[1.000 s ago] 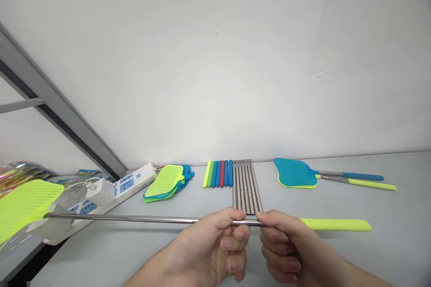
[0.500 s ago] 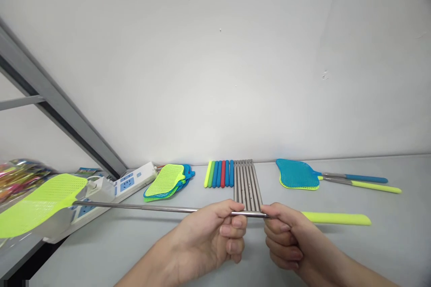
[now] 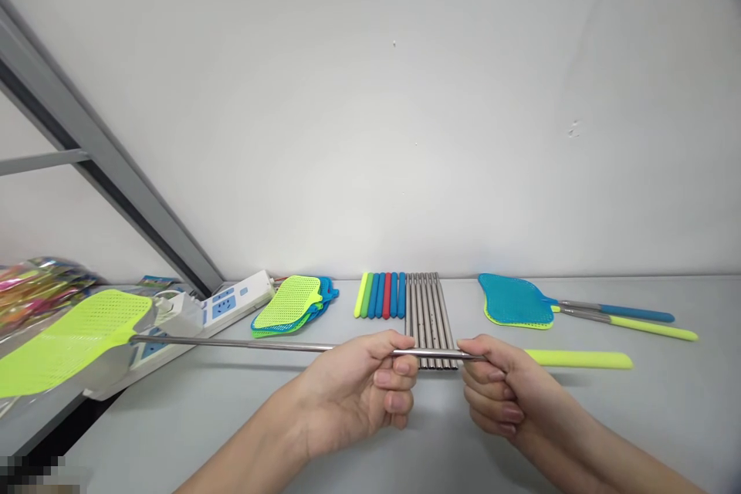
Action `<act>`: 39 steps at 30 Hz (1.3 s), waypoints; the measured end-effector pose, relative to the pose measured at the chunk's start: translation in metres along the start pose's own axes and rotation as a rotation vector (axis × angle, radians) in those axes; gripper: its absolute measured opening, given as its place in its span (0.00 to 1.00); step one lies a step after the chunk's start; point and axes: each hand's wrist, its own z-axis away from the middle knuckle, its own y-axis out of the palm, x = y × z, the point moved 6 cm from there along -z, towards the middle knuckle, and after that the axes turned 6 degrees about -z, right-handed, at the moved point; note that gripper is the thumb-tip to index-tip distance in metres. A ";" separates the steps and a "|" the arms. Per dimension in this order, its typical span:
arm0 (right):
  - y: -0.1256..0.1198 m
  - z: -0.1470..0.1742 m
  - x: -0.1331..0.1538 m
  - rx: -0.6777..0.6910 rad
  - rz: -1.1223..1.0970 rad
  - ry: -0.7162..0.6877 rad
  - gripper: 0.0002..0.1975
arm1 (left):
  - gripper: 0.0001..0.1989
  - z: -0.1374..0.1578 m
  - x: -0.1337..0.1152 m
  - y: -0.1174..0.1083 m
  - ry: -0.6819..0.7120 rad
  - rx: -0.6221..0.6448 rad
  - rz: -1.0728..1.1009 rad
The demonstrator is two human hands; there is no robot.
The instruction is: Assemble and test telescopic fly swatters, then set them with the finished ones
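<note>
The left hand (image 3: 370,386), fingers curled in, pinches the rod (image 3: 283,346) of a yellow swatter (image 3: 437,353) between thumb and forefinger. The right hand (image 3: 498,382), curled likewise, pinches it farther right; it hides where rod and grip (image 3: 582,359) meet. The swatter is held crosswise over the gray table (image 3: 231,424), its head (image 3: 81,343) out at the left, the grip jutting past the right hand. Loose rods (image 3: 430,316) lie side by side just beyond, their near ends showing below the held one. Just left of them are seven handles (image 3: 380,295): yellow, green, red and four blue. A pile of heads (image 3: 289,301) lies left of these; two swatters (image 3: 515,301), blue head over yellow, lie well right. A white power strip (image 3: 231,301) slants at left. Behind stands a pale wall (image 3: 405,108).
</note>
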 end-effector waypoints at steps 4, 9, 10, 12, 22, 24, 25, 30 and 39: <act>-0.002 0.000 0.001 -0.038 0.008 0.046 0.19 | 0.15 0.000 -0.003 -0.002 0.020 -0.017 -0.011; -0.006 -0.002 0.006 0.007 0.003 0.003 0.19 | 0.16 -0.004 -0.006 -0.008 0.027 -0.014 -0.004; -0.006 -0.002 0.006 0.016 0.002 0.003 0.19 | 0.16 -0.004 -0.007 -0.010 0.029 -0.011 0.000; -0.006 -0.004 0.007 0.025 -0.003 0.008 0.19 | 0.16 -0.004 -0.008 -0.012 0.033 -0.004 0.003; -0.014 -0.007 0.012 -0.027 -0.025 -0.009 0.19 | 0.16 -0.005 -0.012 -0.016 0.051 -0.027 -0.031; -0.015 -0.007 0.013 -0.036 -0.024 -0.011 0.19 | 0.16 -0.005 -0.013 -0.016 0.055 -0.030 -0.034; -0.015 -0.007 0.013 -0.038 -0.025 -0.004 0.19 | 0.16 -0.004 -0.013 -0.016 0.059 -0.030 -0.034; -0.012 -0.008 0.015 -0.031 -0.067 0.007 0.20 | 0.16 -0.002 -0.017 -0.021 0.075 -0.047 -0.043; -0.014 -0.005 0.018 -0.048 -0.079 0.001 0.19 | 0.15 0.001 -0.020 -0.023 0.116 -0.067 -0.075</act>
